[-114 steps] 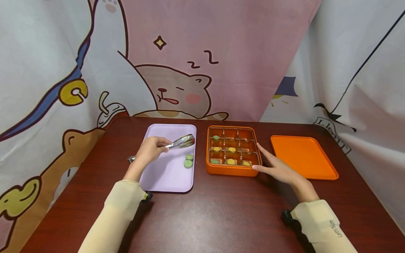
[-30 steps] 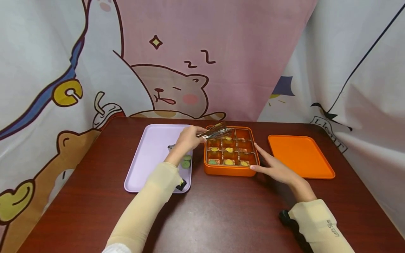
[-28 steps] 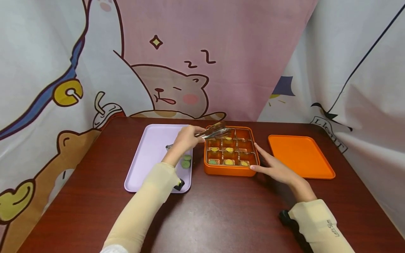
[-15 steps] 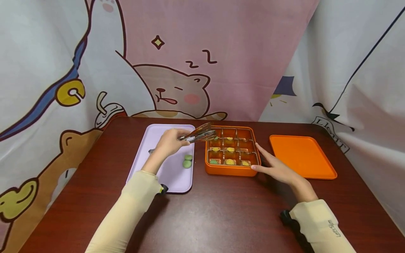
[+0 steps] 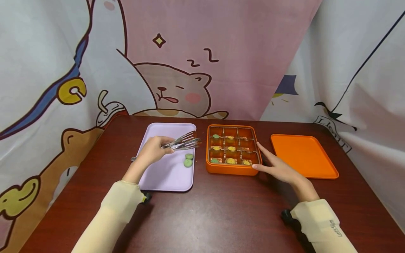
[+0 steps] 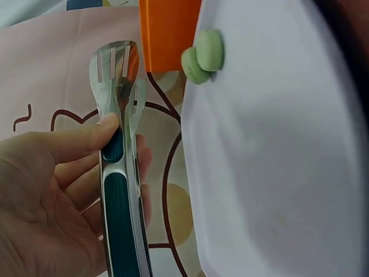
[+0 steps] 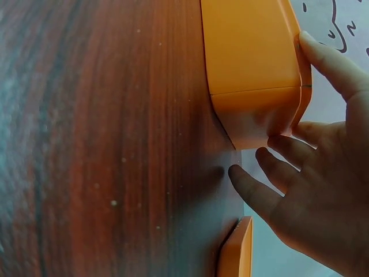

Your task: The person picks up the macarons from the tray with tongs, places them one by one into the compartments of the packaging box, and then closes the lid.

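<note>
My left hand (image 5: 152, 151) grips metal tongs (image 5: 181, 142) with dark green handle inlays, over the lilac tray (image 5: 167, 175). The tongs' slotted ends stand apart with nothing between them. Two green macarons (image 5: 188, 160) lie against each other by the tray's right edge. To the right, an orange box (image 5: 232, 170) has a clear divided insert with yellow and green macarons in several compartments. My right hand (image 5: 280, 168) rests against the box's right side, its thumb at the near right corner and its fingers stretched along the wall. In the right wrist view the fingertips meet the orange wall.
A flat orange lid (image 5: 303, 156) lies on the dark wooden table (image 5: 218, 214), right of the box. Behind the table hangs a cartoon-printed cloth (image 5: 237, 70). The back right and middle right compartments (image 5: 246, 149) show only bare insert.
My left hand has drawn back left from over the box to the tray with the tongs. Since the earliest frame, a yellow macaron appears in the back middle compartment. The right hand stays put.
</note>
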### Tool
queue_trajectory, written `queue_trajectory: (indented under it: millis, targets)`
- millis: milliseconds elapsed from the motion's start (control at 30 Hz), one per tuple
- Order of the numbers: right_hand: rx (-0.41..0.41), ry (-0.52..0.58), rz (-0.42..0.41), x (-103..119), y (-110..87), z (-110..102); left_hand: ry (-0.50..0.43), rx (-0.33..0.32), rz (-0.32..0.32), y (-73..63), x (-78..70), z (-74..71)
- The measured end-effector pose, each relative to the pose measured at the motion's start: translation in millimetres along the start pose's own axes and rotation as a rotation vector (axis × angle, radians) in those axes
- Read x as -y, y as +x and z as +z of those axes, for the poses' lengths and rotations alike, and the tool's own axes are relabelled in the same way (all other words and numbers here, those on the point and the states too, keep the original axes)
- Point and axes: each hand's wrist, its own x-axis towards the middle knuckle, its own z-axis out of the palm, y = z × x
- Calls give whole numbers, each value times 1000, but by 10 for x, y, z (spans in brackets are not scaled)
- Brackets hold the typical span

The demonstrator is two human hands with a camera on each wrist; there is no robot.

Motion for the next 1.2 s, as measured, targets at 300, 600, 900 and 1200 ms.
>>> queue_trajectory:
  millis: [300, 600, 900, 1200]
  targets:
    - [0, 3, -3, 0, 4, 0, -2, 21, -14, -101, 132, 30]
    - [-7, -6, 1, 0, 9, 3, 8, 56, -23, -153, 216, 74]
    - [-1, -9, 2, 15, -3, 1, 27, 70, -57, -145, 277, 115]
    - [-2, -10, 12, 17, 4, 4, 47, 51, -66, -96, 300, 124]
